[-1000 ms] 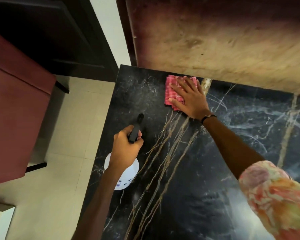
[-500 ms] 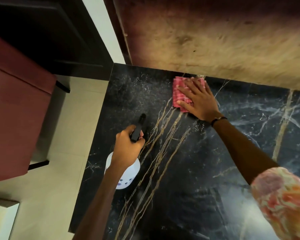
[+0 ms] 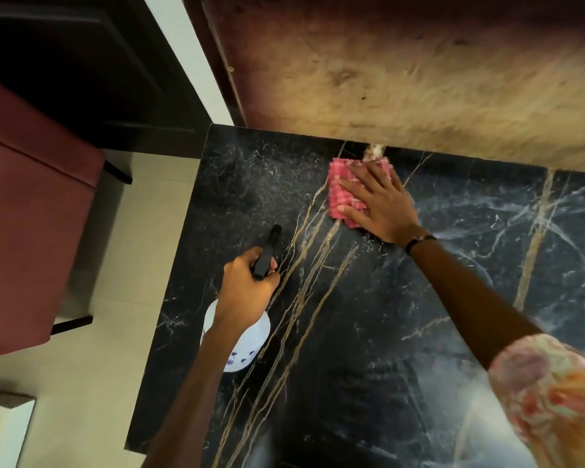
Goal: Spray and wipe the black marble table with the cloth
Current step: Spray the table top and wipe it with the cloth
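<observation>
The black marble table (image 3: pixel 368 349) with gold and white veins fills the lower right. A folded pink checked cloth (image 3: pixel 338 187) lies flat near the table's far edge. My right hand (image 3: pixel 375 201) presses on it with spread fingers and covers its right half. My left hand (image 3: pixel 247 288) grips the black head of a white spray bottle (image 3: pixel 247 346) over the table's left side. The nozzle points toward the far left corner. Fine droplets speckle the marble there.
A wooden panel (image 3: pixel 402 79) rises along the table's far edge. A dark red upholstered seat (image 3: pixel 24 214) stands on the pale tiled floor (image 3: pixel 115 265) to the left. A dark cabinet (image 3: pixel 81 62) sits behind it.
My right hand has slid the cloth a little to the right along the far edge. The left hand and bottle have stayed where they were over the left side.
</observation>
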Motion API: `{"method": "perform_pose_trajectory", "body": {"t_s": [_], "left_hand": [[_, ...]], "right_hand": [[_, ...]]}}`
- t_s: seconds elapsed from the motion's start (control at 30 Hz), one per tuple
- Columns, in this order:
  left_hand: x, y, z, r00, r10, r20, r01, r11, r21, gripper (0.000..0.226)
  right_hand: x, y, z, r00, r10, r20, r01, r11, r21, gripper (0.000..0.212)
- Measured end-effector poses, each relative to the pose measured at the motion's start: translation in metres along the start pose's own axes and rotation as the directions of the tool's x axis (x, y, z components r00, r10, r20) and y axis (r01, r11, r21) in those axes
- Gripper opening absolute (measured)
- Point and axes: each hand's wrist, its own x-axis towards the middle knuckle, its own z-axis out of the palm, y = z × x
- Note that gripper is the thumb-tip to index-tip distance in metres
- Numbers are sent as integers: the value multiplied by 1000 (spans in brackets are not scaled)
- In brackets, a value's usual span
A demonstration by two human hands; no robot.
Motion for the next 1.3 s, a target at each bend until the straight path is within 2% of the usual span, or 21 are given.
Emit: {"method": "perform_pose_trajectory", "body": {"t_s": [0.13,0.27,0.33,0.43,0.57,0.63,0.7,0.77,0.83,0.9,1.0,1.13,1.2,1.3], "left_hand": [[-4,-3,1,1000,3,-3,-3,1000,-11,7],[-10,-5,5,1000,2,2,-2,1000,8,7],[-13,-6,8,1000,-6,1,6,1000,6,6],[-17,-6,12,999,-36,0,36,999,19,6],[-22,-8,13,998,-60,6,60,998,6,7],[-24,-10,14,998,-59,12,59,998,1,7],[-26,-13,14,998,-59,13,59,998,12,9],[-29,-17,15,998,-54,11,54,998,23,9],[-33,-20,17,998,-58,17,57,998,19,8],[-37,-20,19,998,-64,22,64,997,32,8],[-41,-22,23,997,-79,24,78,996,41,9],[-45,-23,24,996,-85,13,84,996,34,7],[-47,-24,23,997,-76,5,76,997,20,7],[-51,-26,23,998,-62,-4,62,998,15,6]], "right_hand": [[-15,47,-10,983,182,-31,-181,983,14,76],[18,24,-15,923,382,-41,-379,923,72,75],[26,1,-10,933,359,-19,-357,932,63,73],[9,-23,-2,985,173,1,-173,985,22,71],[-56,-6,6,1000,9,-16,-9,1000,-10,68],[-79,11,4,999,35,-35,-35,999,-16,68],[-75,14,1,989,140,-41,-141,990,-13,68],[-55,-1,1,958,278,-64,-277,960,26,67],[-35,-26,1,935,348,-65,-344,937,65,68],[-24,-50,4,956,291,-42,-288,956,59,70],[-39,-75,10,996,83,-13,-83,996,21,70],[-93,-53,19,994,-111,3,111,994,-14,67],[-105,-31,15,998,-67,-20,67,998,2,66],[-79,-26,7,991,128,-36,-127,991,33,69]]}}
